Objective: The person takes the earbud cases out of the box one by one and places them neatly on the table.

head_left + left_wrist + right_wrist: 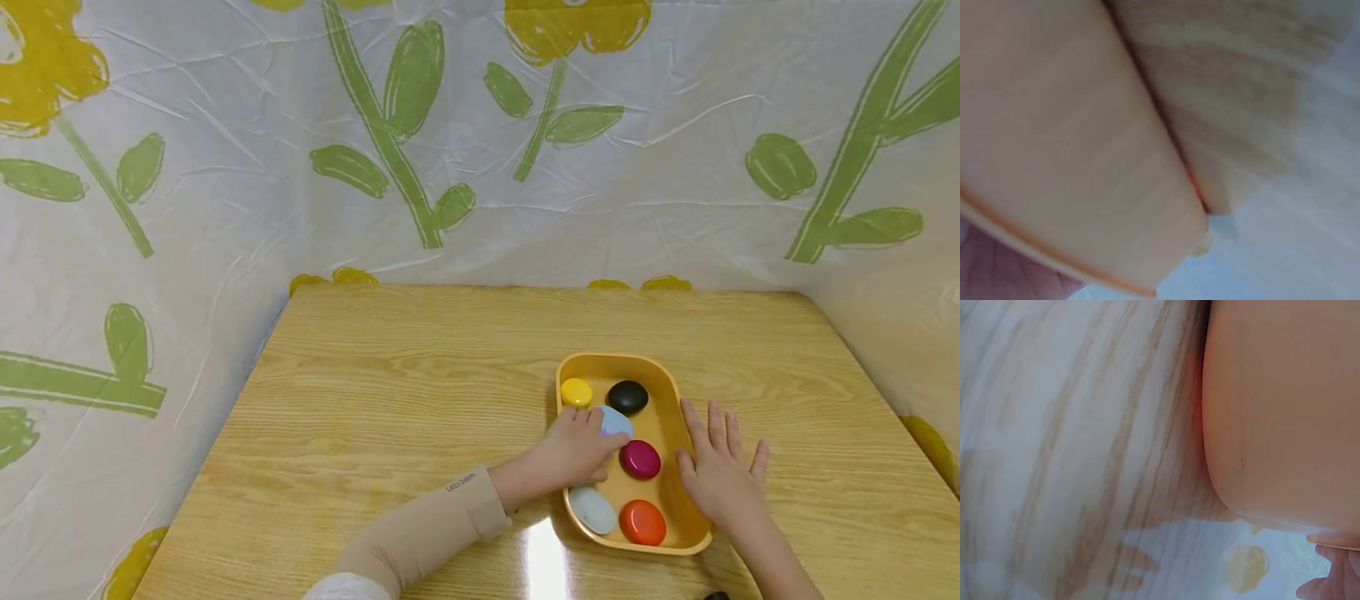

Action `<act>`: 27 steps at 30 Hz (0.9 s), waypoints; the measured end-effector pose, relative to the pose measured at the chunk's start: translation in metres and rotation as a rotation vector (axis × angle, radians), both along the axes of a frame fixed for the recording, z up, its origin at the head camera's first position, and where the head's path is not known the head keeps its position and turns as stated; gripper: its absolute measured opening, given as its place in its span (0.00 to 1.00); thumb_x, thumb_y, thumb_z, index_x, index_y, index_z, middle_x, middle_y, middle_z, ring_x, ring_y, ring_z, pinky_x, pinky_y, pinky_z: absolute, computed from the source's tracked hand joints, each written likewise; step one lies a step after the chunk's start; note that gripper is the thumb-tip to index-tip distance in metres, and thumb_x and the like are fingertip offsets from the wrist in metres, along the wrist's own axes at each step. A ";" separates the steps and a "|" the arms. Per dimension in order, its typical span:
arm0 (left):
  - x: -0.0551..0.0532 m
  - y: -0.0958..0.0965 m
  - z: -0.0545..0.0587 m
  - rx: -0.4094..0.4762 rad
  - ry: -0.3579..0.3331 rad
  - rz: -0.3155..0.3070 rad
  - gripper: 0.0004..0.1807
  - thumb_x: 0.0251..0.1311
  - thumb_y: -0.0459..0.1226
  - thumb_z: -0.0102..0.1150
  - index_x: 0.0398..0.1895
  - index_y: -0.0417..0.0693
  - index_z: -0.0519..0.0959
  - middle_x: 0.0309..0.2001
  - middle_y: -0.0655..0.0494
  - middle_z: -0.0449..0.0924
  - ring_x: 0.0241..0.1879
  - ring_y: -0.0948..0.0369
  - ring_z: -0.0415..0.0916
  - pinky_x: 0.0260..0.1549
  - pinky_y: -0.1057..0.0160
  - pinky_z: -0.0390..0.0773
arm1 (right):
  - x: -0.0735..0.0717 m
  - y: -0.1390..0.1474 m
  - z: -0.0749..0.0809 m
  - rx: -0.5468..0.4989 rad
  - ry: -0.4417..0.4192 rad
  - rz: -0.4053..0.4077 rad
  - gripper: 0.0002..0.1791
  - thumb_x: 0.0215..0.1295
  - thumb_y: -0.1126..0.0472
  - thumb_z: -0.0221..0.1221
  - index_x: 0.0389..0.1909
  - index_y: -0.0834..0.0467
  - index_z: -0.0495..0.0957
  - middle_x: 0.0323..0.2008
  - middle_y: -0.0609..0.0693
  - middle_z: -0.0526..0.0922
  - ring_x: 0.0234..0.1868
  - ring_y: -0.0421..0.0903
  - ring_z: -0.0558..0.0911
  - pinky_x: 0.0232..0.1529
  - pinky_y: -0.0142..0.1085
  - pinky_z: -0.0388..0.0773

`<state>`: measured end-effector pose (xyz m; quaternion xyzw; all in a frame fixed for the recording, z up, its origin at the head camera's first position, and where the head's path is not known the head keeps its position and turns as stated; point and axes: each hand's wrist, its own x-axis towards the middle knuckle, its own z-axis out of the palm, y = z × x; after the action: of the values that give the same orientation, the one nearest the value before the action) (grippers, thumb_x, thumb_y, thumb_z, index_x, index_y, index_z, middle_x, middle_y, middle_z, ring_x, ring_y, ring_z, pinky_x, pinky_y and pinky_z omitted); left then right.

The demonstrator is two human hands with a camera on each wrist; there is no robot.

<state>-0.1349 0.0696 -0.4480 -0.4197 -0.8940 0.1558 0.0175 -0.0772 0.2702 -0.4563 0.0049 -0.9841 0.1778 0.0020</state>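
A yellow-orange tray (pixel 615 360) stands on the table with smooth rounded stones in it. My left hand (pixel 576 446) reaches over its left rim, with thumb and fingers around a light blue stone (pixel 617 423). Beside the thumb lies a magenta stone (pixel 641 459). Flat and spread, my right hand (pixel 723 475) lies along the tray's right rim, touching it. Tray wall (pixel 1079 144) fills much of the left wrist view, with a bit of the left hand (pixel 1010 269) below. The right wrist view shows the tray's outer side (pixel 1285 425) and fingers (pixel 1329 581) at the corner.
Also in the tray are a yellow stone (pixel 577 392), a black stone (pixel 627 397), a pale grey stone (pixel 592 510) and a red-orange stone (pixel 642 522). A small black object (pixel 717 596) shows at the bottom edge. Flower-patterned sheeting (pixel 247 142) stands behind the wooden table (pixel 390 375).
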 end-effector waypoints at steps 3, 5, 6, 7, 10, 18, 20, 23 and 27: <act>-0.004 -0.006 0.009 0.071 0.074 -0.020 0.22 0.56 0.59 0.48 0.54 0.71 0.62 0.43 0.60 0.68 0.39 0.64 0.69 0.41 0.66 0.67 | -0.001 0.000 0.000 0.000 -0.009 0.000 0.36 0.69 0.56 0.40 0.72 0.49 0.33 0.69 0.65 0.30 0.67 0.62 0.26 0.53 0.63 0.13; -0.009 -0.011 0.017 0.130 0.083 -0.008 0.21 0.56 0.58 0.49 0.53 0.69 0.63 0.42 0.59 0.68 0.39 0.63 0.69 0.41 0.65 0.68 | -0.001 0.000 0.000 0.000 -0.012 0.000 0.36 0.69 0.56 0.40 0.72 0.49 0.32 0.69 0.65 0.30 0.67 0.62 0.26 0.53 0.62 0.13; -0.012 -0.014 0.022 0.159 0.077 0.007 0.21 0.57 0.57 0.49 0.53 0.69 0.63 0.43 0.58 0.68 0.40 0.63 0.69 0.41 0.65 0.67 | -0.001 0.000 0.000 0.001 -0.014 0.001 0.36 0.69 0.56 0.40 0.72 0.49 0.32 0.69 0.65 0.30 0.67 0.62 0.25 0.53 0.62 0.12; -0.016 -0.017 0.026 0.179 0.078 0.021 0.22 0.57 0.57 0.49 0.54 0.68 0.63 0.43 0.57 0.68 0.40 0.62 0.69 0.42 0.64 0.67 | 0.000 0.000 0.000 0.001 -0.013 0.002 0.36 0.69 0.56 0.40 0.72 0.49 0.32 0.69 0.65 0.30 0.67 0.62 0.25 0.53 0.62 0.12; -0.030 -0.028 0.035 0.237 0.067 0.078 0.22 0.58 0.56 0.50 0.55 0.66 0.64 0.44 0.54 0.69 0.42 0.59 0.70 0.43 0.62 0.68 | 0.000 0.000 0.001 -0.003 -0.007 0.002 0.36 0.69 0.56 0.40 0.72 0.49 0.32 0.69 0.66 0.30 0.67 0.61 0.25 0.53 0.62 0.13; -0.068 -0.060 0.028 0.248 0.028 0.236 0.25 0.61 0.52 0.49 0.61 0.62 0.64 0.52 0.48 0.69 0.49 0.55 0.69 0.48 0.58 0.69 | 0.001 0.000 0.000 -0.006 -0.001 -0.002 0.35 0.69 0.56 0.40 0.72 0.49 0.33 0.69 0.66 0.31 0.68 0.61 0.26 0.54 0.63 0.14; -0.073 -0.064 0.021 0.212 0.024 0.250 0.27 0.60 0.54 0.49 0.63 0.62 0.63 0.55 0.47 0.68 0.52 0.53 0.69 0.50 0.57 0.69 | 0.001 0.000 0.000 -0.004 -0.003 -0.001 0.35 0.69 0.56 0.40 0.72 0.49 0.33 0.69 0.66 0.31 0.68 0.61 0.26 0.54 0.63 0.14; -0.079 -0.069 0.010 0.150 0.002 0.246 0.27 0.61 0.53 0.50 0.63 0.61 0.62 0.54 0.47 0.67 0.52 0.54 0.69 0.49 0.58 0.70 | 0.000 0.000 0.000 -0.005 -0.001 0.000 0.35 0.69 0.56 0.40 0.72 0.48 0.32 0.69 0.66 0.32 0.68 0.61 0.26 0.54 0.63 0.15; -0.082 -0.073 -0.005 0.079 -0.019 0.236 0.25 0.61 0.54 0.48 0.60 0.61 0.62 0.53 0.48 0.67 0.51 0.55 0.69 0.48 0.58 0.71 | 0.000 -0.001 0.000 -0.006 0.003 0.000 0.36 0.69 0.56 0.40 0.72 0.48 0.32 0.69 0.66 0.32 0.68 0.61 0.27 0.54 0.64 0.15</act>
<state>-0.2173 -0.0034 -0.4526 -0.3121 -0.9428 0.1173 0.0070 -0.0770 0.2688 -0.4561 0.0053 -0.9835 0.1810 0.0036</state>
